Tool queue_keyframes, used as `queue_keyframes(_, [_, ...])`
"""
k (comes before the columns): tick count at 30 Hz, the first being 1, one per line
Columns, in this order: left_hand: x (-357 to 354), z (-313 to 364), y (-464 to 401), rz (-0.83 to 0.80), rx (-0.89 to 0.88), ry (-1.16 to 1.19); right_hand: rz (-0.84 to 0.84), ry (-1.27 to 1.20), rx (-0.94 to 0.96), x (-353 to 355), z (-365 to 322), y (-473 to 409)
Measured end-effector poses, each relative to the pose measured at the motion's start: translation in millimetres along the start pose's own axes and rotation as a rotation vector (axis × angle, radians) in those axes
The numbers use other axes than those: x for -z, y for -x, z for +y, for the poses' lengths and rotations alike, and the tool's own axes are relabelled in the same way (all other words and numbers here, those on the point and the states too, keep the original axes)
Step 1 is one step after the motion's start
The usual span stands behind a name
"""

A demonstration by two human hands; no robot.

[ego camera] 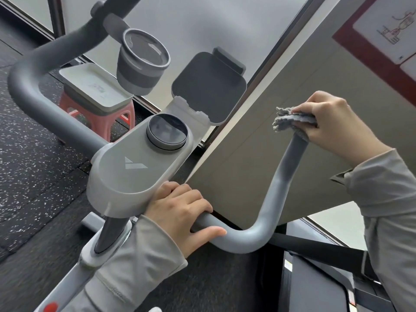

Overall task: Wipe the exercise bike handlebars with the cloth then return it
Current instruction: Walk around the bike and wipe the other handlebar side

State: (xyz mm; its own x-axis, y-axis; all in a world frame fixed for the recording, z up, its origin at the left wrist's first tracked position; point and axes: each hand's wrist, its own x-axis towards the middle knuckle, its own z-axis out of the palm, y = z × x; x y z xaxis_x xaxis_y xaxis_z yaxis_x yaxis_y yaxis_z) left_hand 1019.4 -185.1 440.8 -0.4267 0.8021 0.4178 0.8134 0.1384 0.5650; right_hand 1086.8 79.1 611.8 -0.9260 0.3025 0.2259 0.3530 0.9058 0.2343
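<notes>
- Handlebars (pixel 273 194): one grey bar runs out both sides of the console (pixel 135 176).
- Left hand (pixel 182 212) grips the near stretch just beside the console, fingers (pixel 193 199) curled over it, thumb beneath.
- Right hand (pixel 335 127) holds the one grey cloth (pixel 290 120) bunched around the right handlebar tip, fingers pressed together over it.
- Farther off: one cup holder (pixel 141 64), one tablet tray (pixel 209 86), one red stool (pixel 99 113).

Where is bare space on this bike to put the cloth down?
The flat grey console is bare between the round display and the left hand. The cup holder looks empty. The right handlebar end is taken: the right hand grips the cloth there.
</notes>
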Motion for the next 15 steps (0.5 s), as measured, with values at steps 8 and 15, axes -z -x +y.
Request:
queue_keyframes(8, [-0.8, -0.4, -0.7, 0.022, -0.013, -0.018, -0.154, -0.632, -0.344, 3.3, 38.3, -10.0])
queue_keyframes(15, [-1.9, -0.1, -1.2, 0.006, -0.017, -0.042, 0.154, -1.087, -0.475, -30.7, 44.8, 22.6])
